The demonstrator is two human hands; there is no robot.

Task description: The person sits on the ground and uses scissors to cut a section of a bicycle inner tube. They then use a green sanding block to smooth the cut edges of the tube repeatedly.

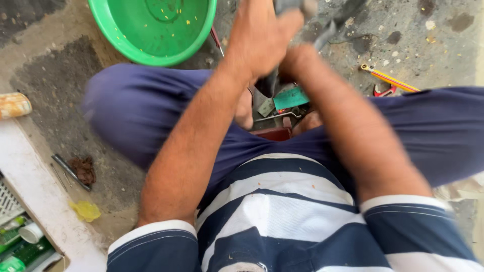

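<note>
I sit on the ground with my knees apart, in navy trousers (136, 106) and a striped shirt. My left hand (262, 35) is raised in front of me, fisted around a blurred grey tool (291, 5) that sticks out above it. My right hand (298, 59) is closed just beside and below it, partly hidden by the left, and a dark handle (330, 27) runs up and right from it. Below both hands, between my legs, lie a flat green piece (291, 97), small metal parts (266, 107) and a dark red block (275, 133).
A green plastic basin (151, 30) stands ahead on the left. A yellow and red striped stick (390, 79) and a red object (385, 90) lie to the right. At left are a rusty can (12, 105), a metal rod (70, 171), a white ledge (40, 201) and bottles (20, 247).
</note>
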